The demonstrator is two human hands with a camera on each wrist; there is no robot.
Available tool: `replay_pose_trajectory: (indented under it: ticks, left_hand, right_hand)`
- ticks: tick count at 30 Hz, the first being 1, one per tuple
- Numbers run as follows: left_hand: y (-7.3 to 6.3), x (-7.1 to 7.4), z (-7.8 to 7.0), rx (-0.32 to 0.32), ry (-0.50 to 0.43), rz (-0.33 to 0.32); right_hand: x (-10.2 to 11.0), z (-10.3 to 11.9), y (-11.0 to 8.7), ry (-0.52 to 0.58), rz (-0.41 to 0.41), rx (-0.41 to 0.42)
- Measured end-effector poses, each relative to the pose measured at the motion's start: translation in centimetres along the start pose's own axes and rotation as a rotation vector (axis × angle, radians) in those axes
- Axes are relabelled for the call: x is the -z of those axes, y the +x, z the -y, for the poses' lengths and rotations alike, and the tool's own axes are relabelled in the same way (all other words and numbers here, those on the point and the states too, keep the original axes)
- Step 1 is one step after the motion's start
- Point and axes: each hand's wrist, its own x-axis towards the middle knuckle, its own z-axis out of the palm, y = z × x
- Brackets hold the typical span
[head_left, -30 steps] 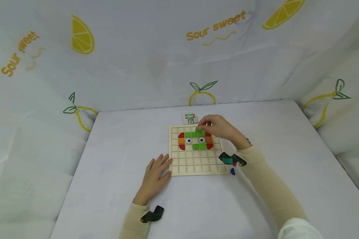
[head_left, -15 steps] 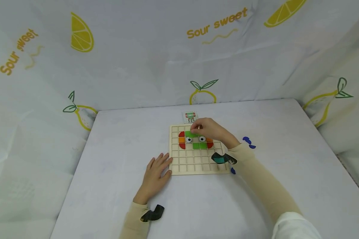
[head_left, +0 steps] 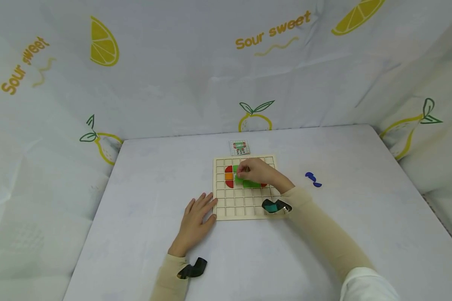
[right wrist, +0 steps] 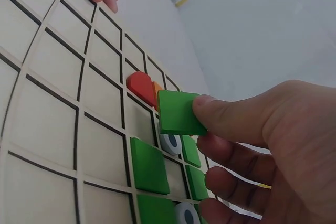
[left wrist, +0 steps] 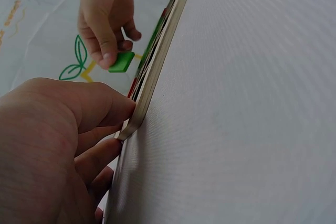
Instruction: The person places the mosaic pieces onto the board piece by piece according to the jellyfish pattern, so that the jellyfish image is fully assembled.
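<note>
My right hand (head_left: 259, 170) pinches a green square tile (right wrist: 181, 113) between thumb and fingers, above the wooden grid board (head_left: 245, 205). In the right wrist view the tile hovers near a round eye piece (right wrist: 171, 144) and a red rounded piece (right wrist: 140, 88). Green tiles (right wrist: 148, 166) fill cells close by. The hand hides part of the face pattern in the head view. My left hand (head_left: 196, 221) lies at the board's left side, its fingers fairly straight; the left wrist view has its thumb and fingertips touching the board's edge (left wrist: 152, 90).
Behind the board lies a small picture card (head_left: 240, 147) with a printed figure on a grid. Several blue half-round pieces (head_left: 311, 176) are on the white table (head_left: 143, 179), right of the board. A lemon-print cloth (head_left: 173, 83) rises behind.
My right hand, pinching the green tile, has moved from the board's far edge leftward and nearer to me, over the eye row. The left hand keeps its place at the board's edge.
</note>
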Motion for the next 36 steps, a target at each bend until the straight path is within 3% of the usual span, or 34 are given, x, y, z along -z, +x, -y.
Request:
replay_pose_trajectory:
  ticks: [16,36]
  left_hand:
    - [-0.1,0.1,0.0,0.006,0.015,-0.002]
    - [0.0,0.0,-0.1,-0.007,0.028,0.002]
  right_hand:
    - [-1.5,-0.3,0.1,-0.061,0.003,-0.005]
    - [-1.7,0.5,-0.4,-0.153,-0.043,-0.001]
